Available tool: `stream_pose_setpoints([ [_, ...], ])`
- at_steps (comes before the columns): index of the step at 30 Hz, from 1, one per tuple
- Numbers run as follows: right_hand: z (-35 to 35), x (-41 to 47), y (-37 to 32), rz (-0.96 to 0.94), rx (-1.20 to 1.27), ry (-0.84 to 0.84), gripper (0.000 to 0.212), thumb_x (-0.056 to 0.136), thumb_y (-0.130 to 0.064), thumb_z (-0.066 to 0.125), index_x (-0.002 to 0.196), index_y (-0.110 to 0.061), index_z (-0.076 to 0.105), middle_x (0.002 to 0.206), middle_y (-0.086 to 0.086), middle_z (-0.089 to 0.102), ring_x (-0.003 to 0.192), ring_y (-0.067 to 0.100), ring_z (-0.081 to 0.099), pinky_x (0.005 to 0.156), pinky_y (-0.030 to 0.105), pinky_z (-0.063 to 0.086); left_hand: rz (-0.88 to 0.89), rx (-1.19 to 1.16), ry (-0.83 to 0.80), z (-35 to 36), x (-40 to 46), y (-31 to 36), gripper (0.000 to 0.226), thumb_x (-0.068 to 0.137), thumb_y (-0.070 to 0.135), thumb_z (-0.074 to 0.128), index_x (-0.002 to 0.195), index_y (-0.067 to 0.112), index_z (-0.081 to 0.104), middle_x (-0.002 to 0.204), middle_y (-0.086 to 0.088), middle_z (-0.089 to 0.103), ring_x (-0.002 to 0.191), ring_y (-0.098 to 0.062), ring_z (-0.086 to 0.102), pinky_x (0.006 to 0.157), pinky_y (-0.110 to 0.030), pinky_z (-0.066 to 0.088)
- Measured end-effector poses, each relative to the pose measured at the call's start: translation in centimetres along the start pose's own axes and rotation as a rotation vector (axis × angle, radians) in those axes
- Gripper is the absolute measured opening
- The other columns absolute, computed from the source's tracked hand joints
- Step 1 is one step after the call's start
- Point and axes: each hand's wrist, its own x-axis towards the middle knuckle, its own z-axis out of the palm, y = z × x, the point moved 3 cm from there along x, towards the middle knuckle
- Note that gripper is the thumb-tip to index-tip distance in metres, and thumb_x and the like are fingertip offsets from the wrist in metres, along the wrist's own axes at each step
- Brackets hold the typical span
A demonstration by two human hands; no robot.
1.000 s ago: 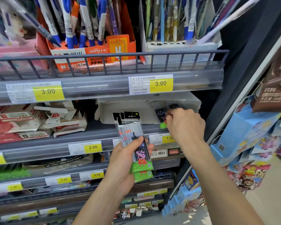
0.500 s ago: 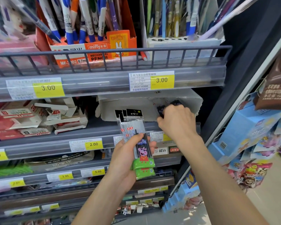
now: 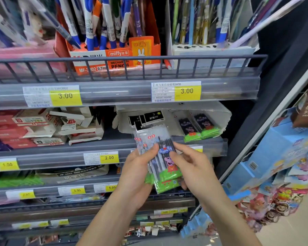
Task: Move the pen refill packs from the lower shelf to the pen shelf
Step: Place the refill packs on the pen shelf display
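Your left hand [image 3: 137, 172] grips a fanned stack of pen refill packs [image 3: 158, 157] from the side, thumb curled over the front, in front of the lower shelf [image 3: 96, 144]. Your right hand [image 3: 192, 167] pinches the stack's right edge, fingertips on the cartoon-pig print. Just behind, two more packs [image 3: 199, 128] lie in a torn white box [image 3: 220, 114] on that shelf. Above, behind a wire rail, the pen shelf [image 3: 123, 93] holds an orange pencil box [image 3: 114, 57] of upright pens, with yellow 3.00 price tags [image 3: 187, 91] along its front edge.
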Motion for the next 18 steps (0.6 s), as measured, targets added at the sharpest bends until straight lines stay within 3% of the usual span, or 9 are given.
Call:
stream_pose_setpoints([
  [2, 0.2, -0.5, 0.5, 0.03, 0.08, -0.03, 0.037, 0.1, -0.03, 0.064, 0.1, -0.066, 0.068, 0.068, -0.006, 0.057, 0.05, 0.015, 0.046, 0.043, 0.027, 0.042, 0.031, 0.019, -0.003, 0.0, 0.0, 0.1, 0.034, 0.094, 0.02, 0.073, 0.126, 0.008, 0.072, 0.119, -0.021, 0.078, 0.107, -0.04, 0.076, 0.086, -0.05, 0.064],
  [4, -0.1, -0.4, 0.7, 0.052, 0.097, 0.02, 0.03, 0.099, -0.026, 0.066, 0.111, -0.053, 0.071, 0.072, 0.002, 0.058, 0.051, 0.016, 0.047, 0.042, 0.029, 0.043, 0.043, 0.023, 0.017, -0.1, 0.2, 0.0, 0.031, 0.097, 0.02, 0.072, 0.125, 0.006, 0.073, 0.117, -0.021, 0.078, 0.103, -0.038, 0.077, 0.08, -0.046, 0.065],
  [6, -0.4, -0.2, 0.9, 0.084, 0.095, 0.038, 0.033, 0.098, -0.026, 0.067, 0.131, -0.034, 0.067, 0.073, 0.005, 0.059, 0.053, 0.015, 0.049, 0.044, 0.028, 0.043, 0.023, 0.004, 0.058, -0.1, 0.3, -0.2, 0.031, 0.1, 0.02, 0.066, 0.125, 0.003, 0.072, 0.116, -0.023, 0.078, 0.107, -0.041, 0.076, 0.085, -0.05, 0.064],
  [8, -0.5, -0.1, 0.9, 0.094, 0.094, 0.034, 0.034, 0.097, -0.024, 0.068, 0.131, -0.028, 0.067, 0.075, 0.008, 0.058, 0.059, 0.014, 0.051, 0.046, 0.025, 0.044, 0.012, 0.001, 0.092, -0.3, 0.4, -0.3, 0.031, 0.101, 0.015, 0.062, 0.127, 0.0, 0.069, 0.115, -0.024, 0.078, 0.109, -0.043, 0.074, 0.091, -0.053, 0.063],
  [11, -0.8, 0.0, 0.1, 0.075, 0.082, 0.023, 0.022, 0.096, -0.022, 0.069, 0.113, -0.035, 0.075, 0.078, 0.016, 0.062, 0.067, 0.014, 0.056, 0.051, 0.024, 0.044, 0.038, 0.028, 0.084, -0.5, 0.3, -0.2, 0.025, 0.1, 0.013, 0.066, 0.124, 0.005, 0.07, 0.112, -0.02, 0.08, 0.101, -0.038, 0.078, 0.079, -0.048, 0.066],
  [14, -1.4, 0.9, -0.9, 0.051, 0.072, 0.088, 0.029, 0.096, -0.019, 0.069, 0.087, -0.045, 0.078, 0.081, 0.003, 0.074, 0.064, 0.011, 0.06, 0.053, 0.022, 0.046, 0.043, 0.035, 0.115, -1.0, 0.2, 0.0, 0.024, 0.1, 0.014, 0.068, 0.123, 0.007, 0.069, 0.11, -0.018, 0.081, 0.099, -0.036, 0.079, 0.083, -0.051, 0.065],
  [16, -1.7, 2.2, -1.6, 0.049, 0.073, 0.158, 0.022, 0.096, -0.018, 0.069, 0.082, -0.033, 0.078, 0.082, -0.002, 0.076, 0.067, 0.015, 0.066, 0.057, 0.025, 0.049, 0.044, 0.021, 0.135, -1.2, 0.2, 0.1, 0.023, 0.101, 0.013, 0.067, 0.123, 0.009, 0.068, 0.11, -0.017, 0.081, 0.1, -0.035, 0.079, 0.088, -0.054, 0.063],
  [18, -2.0, 4.1, -2.0, 0.021, -0.021, 0.276, 0.019, 0.095, -0.019, 0.069, 0.079, -0.029, 0.074, 0.075, -0.007, 0.075, 0.072, 0.008, 0.068, 0.069, 0.033, 0.053, 0.046, 0.005, 0.157, -1.4, 0.1, 0.2, 0.021, 0.101, 0.012, 0.066, 0.122, 0.01, 0.068, 0.108, -0.016, 0.082, 0.098, -0.034, 0.08, 0.092, -0.056, 0.062],
])
